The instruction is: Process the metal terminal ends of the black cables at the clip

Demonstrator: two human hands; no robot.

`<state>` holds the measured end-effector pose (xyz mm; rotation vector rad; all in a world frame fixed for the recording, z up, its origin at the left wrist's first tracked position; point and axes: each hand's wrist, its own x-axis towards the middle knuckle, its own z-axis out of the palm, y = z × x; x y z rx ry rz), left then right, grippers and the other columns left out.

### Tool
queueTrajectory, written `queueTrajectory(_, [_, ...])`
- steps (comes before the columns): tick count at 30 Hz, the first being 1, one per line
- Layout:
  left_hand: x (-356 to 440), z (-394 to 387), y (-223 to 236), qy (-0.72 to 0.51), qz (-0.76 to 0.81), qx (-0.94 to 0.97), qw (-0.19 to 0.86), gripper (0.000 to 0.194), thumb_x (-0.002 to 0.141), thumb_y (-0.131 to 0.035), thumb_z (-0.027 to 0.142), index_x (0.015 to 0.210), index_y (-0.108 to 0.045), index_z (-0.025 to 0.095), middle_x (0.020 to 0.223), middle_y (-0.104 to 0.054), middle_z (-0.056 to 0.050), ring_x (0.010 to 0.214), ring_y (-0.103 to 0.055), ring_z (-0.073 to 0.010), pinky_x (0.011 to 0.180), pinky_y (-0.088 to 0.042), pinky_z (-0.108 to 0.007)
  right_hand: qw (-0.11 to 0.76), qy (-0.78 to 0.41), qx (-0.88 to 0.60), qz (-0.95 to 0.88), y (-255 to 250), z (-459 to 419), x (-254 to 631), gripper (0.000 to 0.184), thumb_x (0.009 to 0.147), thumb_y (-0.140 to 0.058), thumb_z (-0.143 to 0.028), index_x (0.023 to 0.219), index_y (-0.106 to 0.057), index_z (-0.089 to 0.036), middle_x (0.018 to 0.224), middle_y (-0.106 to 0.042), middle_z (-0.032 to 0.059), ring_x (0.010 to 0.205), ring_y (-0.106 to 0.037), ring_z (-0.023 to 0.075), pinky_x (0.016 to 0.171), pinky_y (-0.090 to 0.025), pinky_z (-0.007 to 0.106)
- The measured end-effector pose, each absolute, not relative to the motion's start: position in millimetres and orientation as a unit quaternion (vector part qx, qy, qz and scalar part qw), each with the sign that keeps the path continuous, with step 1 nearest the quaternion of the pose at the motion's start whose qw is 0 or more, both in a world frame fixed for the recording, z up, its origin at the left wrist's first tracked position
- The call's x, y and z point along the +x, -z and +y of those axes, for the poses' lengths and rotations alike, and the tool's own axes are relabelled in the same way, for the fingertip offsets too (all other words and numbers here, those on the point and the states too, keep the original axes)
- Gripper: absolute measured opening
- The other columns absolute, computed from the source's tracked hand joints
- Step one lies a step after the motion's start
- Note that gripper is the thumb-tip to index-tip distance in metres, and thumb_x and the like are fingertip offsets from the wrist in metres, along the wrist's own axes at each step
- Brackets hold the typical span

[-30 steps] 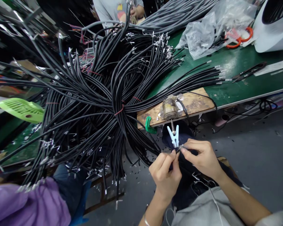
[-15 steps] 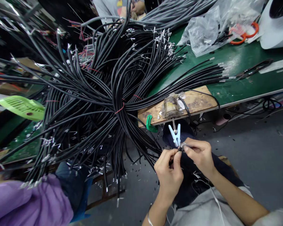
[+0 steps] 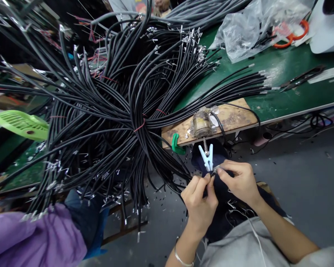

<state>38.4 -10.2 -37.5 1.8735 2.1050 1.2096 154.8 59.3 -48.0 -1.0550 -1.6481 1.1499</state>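
My left hand and my right hand meet in a pinch over my lap, both closed on the end of one thin black cable. A light blue clothespin hangs just above my fingertips, below a tape-wrapped soldering tool on a wooden board. A huge bundle of black cables, tied with red wire at the middle, fans out to the left with metal terminals at the ends.
A green table holds a crumpled plastic bag, orange scissors and black snips. A green clamp grips the board. A lime fan guard sits left. A purple sleeve is lower left; another person sits at the top.
My hands have stayed pinched together on the cable end, shifting only slightly under the clothespin. The view has drifted a little.
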Motion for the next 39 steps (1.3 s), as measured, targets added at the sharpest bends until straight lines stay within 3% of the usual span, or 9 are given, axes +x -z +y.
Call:
queueTrajectory(4, [39.4,-9.5,34.5,-0.416,0.706,0.567,0.082,0.008,0.083,-0.061,0.015,0.075,-0.063,0.016,0.062,-0.054,0.002,0.051,-0.048,-0.0092,0.050,-0.039,-0.021,0.467,-0.418,-0.414,-0.660,48.2,54.7,151.3,0.020,0.081,-0.056,-0.014,0.065,-0.067,-0.018,0.064,-0.067,0.0035,0.061,-0.061,0.0180,0.066,-0.049,0.032])
queueTrajectory(10, [32.8,-7.6,25.7,-0.414,0.702,0.536,0.221,0.020,0.088,-0.056,0.021,0.071,-0.064,0.015,0.060,-0.057,0.000,0.054,-0.051,-0.0106,0.052,-0.037,-0.021,0.396,-0.620,-0.415,-0.535,57.9,64.6,152.6,0.024,0.077,-0.059,-0.025,0.056,-0.064,-0.016,0.049,-0.058,0.0002,0.048,-0.054,0.0136,0.046,-0.044,0.023])
queueTrajectory(13, [28.5,-7.3,23.4,-0.400,0.695,0.534,0.267,0.024,0.089,-0.054,0.023,0.069,-0.065,0.015,0.060,-0.059,0.000,0.054,-0.052,-0.0110,0.052,-0.037,-0.022,0.440,-0.650,-0.400,-0.473,60.2,68.3,152.3,0.013,0.077,-0.063,-0.028,0.078,-0.069,-0.016,0.067,-0.068,0.0033,0.063,-0.063,0.0160,0.059,-0.052,0.025])
queueTrajectory(16, [25.2,-7.2,23.2,-0.410,0.691,0.520,0.290,0.025,0.088,-0.055,0.026,0.070,-0.066,0.014,0.060,-0.057,0.000,0.053,-0.049,-0.0106,0.050,-0.034,-0.022,0.444,-0.684,-0.345,-0.465,59.8,68.0,154.1,0.034,0.073,-0.071,-0.024,0.106,-0.065,-0.019,0.092,-0.069,0.0064,0.081,-0.065,0.0172,0.073,-0.054,0.028])
queueTrajectory(21, [22.8,-5.1,24.2,-0.399,0.676,0.532,0.318,0.023,0.089,-0.055,0.026,0.075,-0.069,0.014,0.059,-0.049,0.001,0.053,-0.044,-0.0101,0.048,-0.031,-0.022,0.402,-0.709,-0.330,-0.476,60.5,62.4,157.6,0.036,0.074,-0.073,-0.022,0.108,-0.061,-0.018,0.086,-0.068,0.0045,0.079,-0.065,0.0155,0.074,-0.055,0.027])
queueTrajectory(27, [27.4,-3.2,27.0,-0.368,0.655,0.583,0.309,0.013,0.084,-0.062,0.020,0.076,-0.070,0.014,0.063,-0.057,-0.001,0.055,-0.048,-0.0103,0.050,-0.035,-0.021,0.443,-0.587,-0.412,-0.538,64.1,57.8,150.2,0.006,0.081,-0.063,-0.021,0.081,-0.065,-0.016,0.064,-0.062,0.0001,0.058,-0.058,0.0126,0.058,-0.050,0.023])
queueTrajectory(33, [29.3,-8.1,31.3,-0.408,0.682,0.555,0.245,0.011,0.081,-0.065,0.019,0.072,-0.068,0.014,0.061,-0.056,0.000,0.052,-0.048,-0.0099,0.047,-0.035,-0.020,0.493,-0.488,-0.501,-0.518,61.8,76.6,165.1,0.021,0.082,-0.065,-0.029,0.099,-0.063,-0.017,0.070,-0.067,0.0012,0.066,-0.065,0.0152,0.066,-0.051,0.025])
queueTrajectory(39, [31.0,-8.4,32.2,-0.433,0.685,0.556,0.185,0.004,0.080,-0.066,0.015,0.075,-0.067,0.015,0.063,-0.056,0.001,0.053,-0.049,-0.0093,0.049,-0.037,-0.020,0.378,-0.536,-0.451,-0.606,46.0,54.5,171.7,0.028,0.080,-0.067,-0.023,0.107,-0.059,-0.020,0.081,-0.074,0.0010,0.077,-0.071,0.0169,0.076,-0.053,0.025])
